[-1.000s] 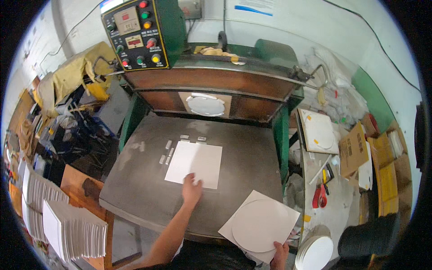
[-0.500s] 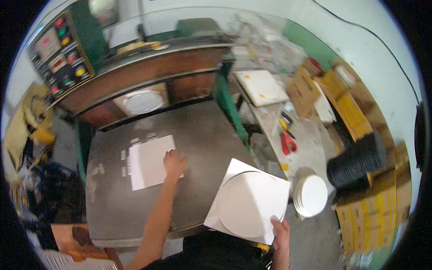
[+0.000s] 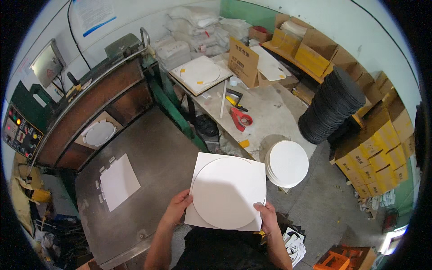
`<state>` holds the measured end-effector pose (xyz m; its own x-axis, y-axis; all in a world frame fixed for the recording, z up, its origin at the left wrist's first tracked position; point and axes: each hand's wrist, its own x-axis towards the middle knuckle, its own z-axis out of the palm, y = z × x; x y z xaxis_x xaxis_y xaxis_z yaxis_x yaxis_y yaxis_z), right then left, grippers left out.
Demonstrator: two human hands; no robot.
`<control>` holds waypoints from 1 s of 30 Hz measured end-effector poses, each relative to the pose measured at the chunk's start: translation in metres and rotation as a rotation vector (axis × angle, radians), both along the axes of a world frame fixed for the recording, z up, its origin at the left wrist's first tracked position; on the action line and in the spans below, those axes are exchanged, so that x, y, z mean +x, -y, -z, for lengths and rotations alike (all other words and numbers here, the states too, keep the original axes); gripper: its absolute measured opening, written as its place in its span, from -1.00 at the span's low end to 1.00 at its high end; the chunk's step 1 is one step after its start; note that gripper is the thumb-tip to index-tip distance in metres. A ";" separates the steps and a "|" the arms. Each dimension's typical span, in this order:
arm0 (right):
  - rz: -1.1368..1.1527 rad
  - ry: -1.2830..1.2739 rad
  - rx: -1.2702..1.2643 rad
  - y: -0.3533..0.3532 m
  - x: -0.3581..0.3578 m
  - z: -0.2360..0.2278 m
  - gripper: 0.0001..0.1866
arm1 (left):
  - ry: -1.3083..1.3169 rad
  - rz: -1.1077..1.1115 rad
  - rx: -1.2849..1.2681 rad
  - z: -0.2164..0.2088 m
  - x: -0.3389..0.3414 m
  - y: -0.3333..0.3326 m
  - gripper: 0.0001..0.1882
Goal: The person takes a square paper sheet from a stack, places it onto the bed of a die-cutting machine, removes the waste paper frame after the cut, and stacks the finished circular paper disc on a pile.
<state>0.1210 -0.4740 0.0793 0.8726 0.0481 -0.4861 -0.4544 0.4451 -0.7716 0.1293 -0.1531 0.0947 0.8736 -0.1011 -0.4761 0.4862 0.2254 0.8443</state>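
Gripped at its opposite side edges, a white square board bearing a large circle is held before the body: I see the left hand and right hand each closed on it, thumbs uppermost, other fingers partly hidden. Leftward I note a white sheet on the metal table; rightward, stacked white discs.

Has left forearm and right forearm out in front, both bare. Holds left hand and right hand apart, pinched, facing each other, fingers mostly hidden, right thumb on top, pointing in.
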 end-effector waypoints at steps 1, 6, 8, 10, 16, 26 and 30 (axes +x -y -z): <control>-0.014 0.000 0.001 0.011 0.004 0.008 -0.66 | -0.054 -0.062 -0.080 0.007 0.001 0.010 -0.61; -0.052 -0.031 0.017 0.056 0.020 0.033 -0.67 | -0.075 -0.078 0.310 0.024 -0.001 0.046 -0.50; -0.123 -0.088 0.043 0.066 0.025 0.032 -0.66 | 0.028 -0.184 0.410 0.058 -0.009 0.044 -0.44; -0.158 -0.109 0.031 0.082 0.021 0.048 -0.64 | -0.034 -0.263 -0.056 -0.010 0.001 0.080 -0.46; -0.108 -0.060 0.036 0.116 -0.027 0.072 -0.68 | -0.001 0.078 0.094 -0.010 0.020 0.130 -0.51; 0.517 -0.111 -0.682 0.277 -0.176 -0.067 -0.75 | -0.090 0.903 -0.115 0.070 0.159 0.251 -0.46; 0.675 -0.309 -1.150 0.328 -0.216 -0.051 -0.75 | -0.069 0.630 -0.397 0.123 0.202 0.302 -0.47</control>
